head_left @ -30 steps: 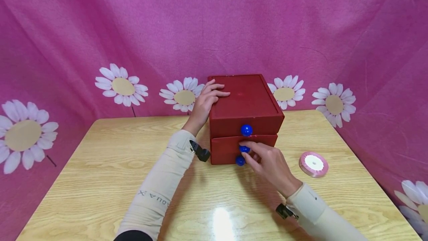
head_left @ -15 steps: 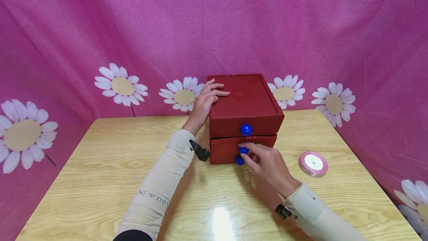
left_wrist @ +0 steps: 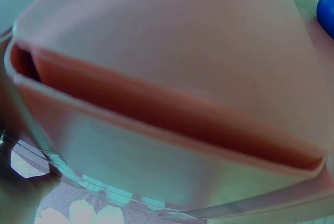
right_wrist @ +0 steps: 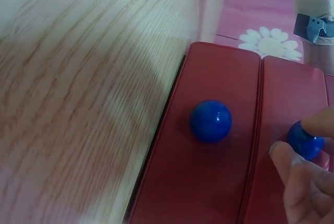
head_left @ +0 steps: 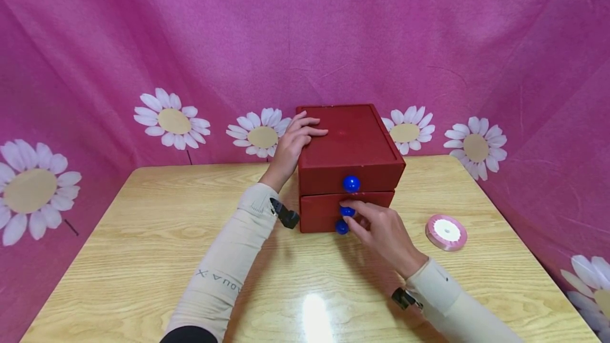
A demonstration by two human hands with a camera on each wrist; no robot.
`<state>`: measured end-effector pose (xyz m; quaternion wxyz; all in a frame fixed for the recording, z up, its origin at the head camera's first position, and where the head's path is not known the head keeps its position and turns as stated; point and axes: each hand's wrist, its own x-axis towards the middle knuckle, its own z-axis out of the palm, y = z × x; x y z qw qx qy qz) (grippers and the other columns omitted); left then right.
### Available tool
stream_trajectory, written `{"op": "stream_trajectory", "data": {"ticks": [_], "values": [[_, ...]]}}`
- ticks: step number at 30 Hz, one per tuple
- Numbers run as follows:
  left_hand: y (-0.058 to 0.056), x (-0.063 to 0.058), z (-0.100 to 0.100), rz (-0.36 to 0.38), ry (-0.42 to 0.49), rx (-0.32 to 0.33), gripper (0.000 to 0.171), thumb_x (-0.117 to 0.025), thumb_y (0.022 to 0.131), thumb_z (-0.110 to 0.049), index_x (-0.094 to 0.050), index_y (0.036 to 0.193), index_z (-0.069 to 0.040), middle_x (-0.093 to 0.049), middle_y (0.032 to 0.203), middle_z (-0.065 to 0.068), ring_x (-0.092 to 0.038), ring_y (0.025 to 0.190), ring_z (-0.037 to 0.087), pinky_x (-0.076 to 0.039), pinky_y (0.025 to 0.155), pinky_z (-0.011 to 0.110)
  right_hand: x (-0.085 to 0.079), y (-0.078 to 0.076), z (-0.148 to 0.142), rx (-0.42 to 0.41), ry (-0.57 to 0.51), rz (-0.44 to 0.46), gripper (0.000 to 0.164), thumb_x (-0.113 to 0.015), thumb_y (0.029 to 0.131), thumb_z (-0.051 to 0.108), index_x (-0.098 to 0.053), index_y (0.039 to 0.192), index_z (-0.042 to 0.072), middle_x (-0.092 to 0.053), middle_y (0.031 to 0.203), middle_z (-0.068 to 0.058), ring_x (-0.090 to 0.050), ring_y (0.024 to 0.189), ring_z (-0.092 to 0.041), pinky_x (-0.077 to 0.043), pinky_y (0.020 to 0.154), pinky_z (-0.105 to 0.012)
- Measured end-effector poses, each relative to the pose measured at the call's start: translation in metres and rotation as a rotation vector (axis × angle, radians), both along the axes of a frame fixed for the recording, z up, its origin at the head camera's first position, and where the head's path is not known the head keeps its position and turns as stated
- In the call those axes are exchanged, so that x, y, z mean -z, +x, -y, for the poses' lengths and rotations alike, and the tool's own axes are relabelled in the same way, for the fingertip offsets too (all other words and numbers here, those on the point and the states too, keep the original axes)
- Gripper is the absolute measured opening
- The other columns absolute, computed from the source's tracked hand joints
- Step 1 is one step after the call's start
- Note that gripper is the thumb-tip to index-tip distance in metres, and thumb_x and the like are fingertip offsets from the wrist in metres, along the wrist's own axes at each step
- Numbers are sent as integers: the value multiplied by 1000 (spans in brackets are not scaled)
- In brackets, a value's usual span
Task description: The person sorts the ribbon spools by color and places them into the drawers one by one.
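Observation:
A red drawer cabinet (head_left: 350, 142) with round blue knobs stands on the wooden table. My left hand (head_left: 295, 142) rests on its top left edge, fingers stretched over the top. The right hand (head_left: 383, 229) pinches the middle blue knob (head_left: 347, 210) between thumb and fingers. Above it is the top drawer's knob (head_left: 351, 183); the lowest knob (head_left: 341, 227) sits just below the pinched one. The right wrist view shows the same grip, with the fingers partly covering the middle knob (right_wrist: 305, 140) and the bottom drawer's knob (right_wrist: 210, 121) untouched.
A spool of pink ribbon (head_left: 446, 232) lies on the table (head_left: 167, 253) to the right of the cabinet. A pink curtain (head_left: 305, 30) with white daisies hangs behind and at both sides.
Half a second ago a dark gap showed under the top drawer, above the middle drawer front; it is now narrower. The right hand has kept its grip and the left hand has not moved.

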<state>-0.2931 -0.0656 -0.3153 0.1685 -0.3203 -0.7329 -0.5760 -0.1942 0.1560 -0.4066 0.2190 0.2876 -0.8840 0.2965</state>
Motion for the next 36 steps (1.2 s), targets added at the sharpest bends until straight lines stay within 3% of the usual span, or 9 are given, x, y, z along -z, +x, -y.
{"op": "stream_trajectory", "data": {"ticks": [30, 36], "values": [[1, -2, 0, -3, -1, -1, 36, -36, 90, 6, -67, 108, 13, -51, 132, 27, -22, 141, 39, -13, 117, 41, 2, -5, 2, 3, -38, 2, 38, -78, 79, 10, -69, 115, 16, -66, 83, 11, -53, 64, -2, -51, 56, -23], [0, -1, 0, 8, 5, 2, 37, -36, 91, 5, -67, 108, 13, -51, 132, 26, -21, 142, 37, -13, 117, 39, 2, -4, 2, 21, -54, 25, 41, -79, 79, 10, -63, 116, 16, -69, 88, 5, -62, 70, -5, -56, 63, -26]]}}
